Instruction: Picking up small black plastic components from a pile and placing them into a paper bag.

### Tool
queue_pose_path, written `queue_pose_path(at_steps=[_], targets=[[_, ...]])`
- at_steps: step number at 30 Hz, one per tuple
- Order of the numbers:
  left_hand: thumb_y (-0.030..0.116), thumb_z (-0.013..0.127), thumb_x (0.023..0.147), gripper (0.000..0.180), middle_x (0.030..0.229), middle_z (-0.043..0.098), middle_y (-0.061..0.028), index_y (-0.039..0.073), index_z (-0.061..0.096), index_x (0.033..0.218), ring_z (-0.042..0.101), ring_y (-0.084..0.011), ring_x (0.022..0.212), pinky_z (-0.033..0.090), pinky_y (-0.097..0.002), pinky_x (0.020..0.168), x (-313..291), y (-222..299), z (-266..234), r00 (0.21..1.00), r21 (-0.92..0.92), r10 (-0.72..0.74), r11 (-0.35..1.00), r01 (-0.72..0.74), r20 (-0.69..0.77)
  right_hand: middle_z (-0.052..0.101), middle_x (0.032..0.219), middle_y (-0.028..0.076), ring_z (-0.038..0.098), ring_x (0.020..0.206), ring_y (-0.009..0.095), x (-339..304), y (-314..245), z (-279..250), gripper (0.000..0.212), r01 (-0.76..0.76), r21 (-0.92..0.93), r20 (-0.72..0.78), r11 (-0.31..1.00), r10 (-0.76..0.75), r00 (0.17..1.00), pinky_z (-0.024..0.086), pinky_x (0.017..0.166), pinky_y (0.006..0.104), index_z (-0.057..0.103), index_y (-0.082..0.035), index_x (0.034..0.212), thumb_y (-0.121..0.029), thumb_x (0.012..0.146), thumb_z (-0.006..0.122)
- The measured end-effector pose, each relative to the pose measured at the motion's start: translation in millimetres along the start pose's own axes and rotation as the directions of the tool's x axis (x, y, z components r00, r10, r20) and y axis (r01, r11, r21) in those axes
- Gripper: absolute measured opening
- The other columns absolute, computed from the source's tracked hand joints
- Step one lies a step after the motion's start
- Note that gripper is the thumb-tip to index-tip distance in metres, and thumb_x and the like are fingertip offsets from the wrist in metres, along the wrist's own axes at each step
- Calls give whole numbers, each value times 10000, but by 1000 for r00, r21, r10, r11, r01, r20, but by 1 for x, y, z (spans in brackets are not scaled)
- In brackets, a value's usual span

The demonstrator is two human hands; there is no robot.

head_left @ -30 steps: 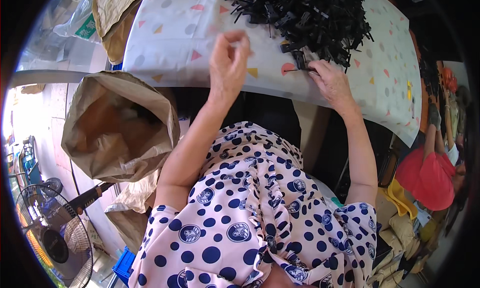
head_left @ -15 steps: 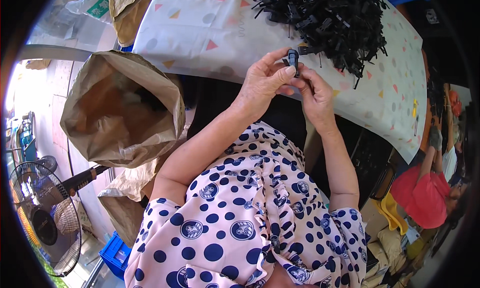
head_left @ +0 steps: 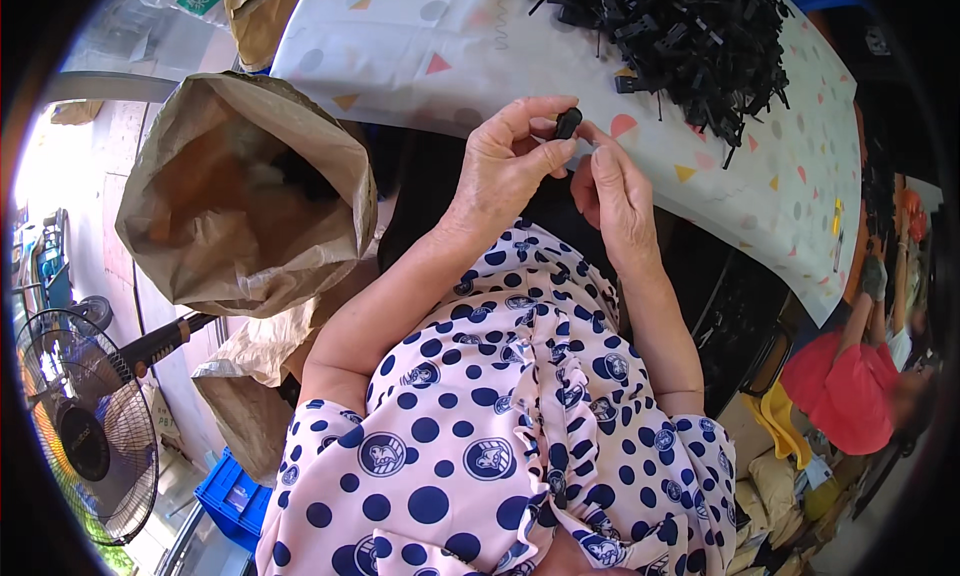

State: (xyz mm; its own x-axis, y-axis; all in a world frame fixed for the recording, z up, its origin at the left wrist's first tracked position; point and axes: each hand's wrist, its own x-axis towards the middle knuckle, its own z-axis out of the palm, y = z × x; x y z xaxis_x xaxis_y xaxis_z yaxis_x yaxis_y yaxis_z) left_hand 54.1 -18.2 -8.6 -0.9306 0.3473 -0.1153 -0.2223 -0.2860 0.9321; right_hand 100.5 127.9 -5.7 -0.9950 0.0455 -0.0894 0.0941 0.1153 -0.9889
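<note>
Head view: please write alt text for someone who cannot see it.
A person's left hand holds a small black plastic-looking piece, the right hand close beside it. Beyond lies a heap of black pieces on a white patterned cloth; left, an open brown paper bag.

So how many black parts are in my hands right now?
1 visible: a small black part, pinched in your left hand. Your right hand, close beside it, could hide another.
</note>
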Motion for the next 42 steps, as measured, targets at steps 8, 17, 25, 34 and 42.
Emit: queue_pose_path(at_steps=[8, 17, 25, 34, 42], targets=[[-52, 600, 859, 349, 930, 596, 0, 33, 595, 1197, 552, -50, 775, 490, -189, 696, -3, -14, -5, 993, 183, 115, 977, -112, -3, 407, 623, -45, 326, 480, 25, 4, -11, 16, 467, -176, 300, 91, 938, 155, 984, 226, 401, 170, 397, -48, 1365, -338, 1000, 427], [-72, 598, 826, 344, 913, 618, -21, 40, 625, 1150, 546, -67, 717, 471, -196, 650, -3, -16, -2, 978, 338, 208, 921, -193, -9, 384, 610, -51, 319, 462, 22, 5, -4, 17, 386, -216, 354, 125, 910, 183, 975, 223, 381, 172, 435, -86, 1312, -315, 1002, 433], [-72, 609, 765, 350, 913, 642, -115, 75, 656, 1078, 615, -227, 674, 503, -276, 618, -1, -6, 5, 923, 636, 383, 707, -311, 26, 378, 560, -62, 273, 391, 32, 6, -4, 18, 331, -375, 604, 194, 703, 327, 925, 212, 343, 186, 455, -118, 1291, -281, 1004, 430], [-36, 588, 832, 314, 889, 651, -82, 68, 605, 1128, 625, -135, 693, 502, -256, 621, 5, -3, -2, 972, 492, 235, 844, -214, 19, 433, 614, -36, 297, 425, 21, 14, -10, 1, 386, -280, 322, 235, 904, 210, 949, 205, 369, 177, 445, -129, 1294, -364, 988, 450], [113, 505, 960, 363, 1011, 650, -110, 65, 429, 1312, 638, -115, 776, 487, -183, 631, 2, 18, -18, 999, -79, -23, 997, 27, 49, 534, 735, -12, 348, 437, 19, 20, 17, 4, 294, -56, 299, 129, 953, 18, 992, 234, 391, 159, 501, -79, 1200, -279, 984, 482]])
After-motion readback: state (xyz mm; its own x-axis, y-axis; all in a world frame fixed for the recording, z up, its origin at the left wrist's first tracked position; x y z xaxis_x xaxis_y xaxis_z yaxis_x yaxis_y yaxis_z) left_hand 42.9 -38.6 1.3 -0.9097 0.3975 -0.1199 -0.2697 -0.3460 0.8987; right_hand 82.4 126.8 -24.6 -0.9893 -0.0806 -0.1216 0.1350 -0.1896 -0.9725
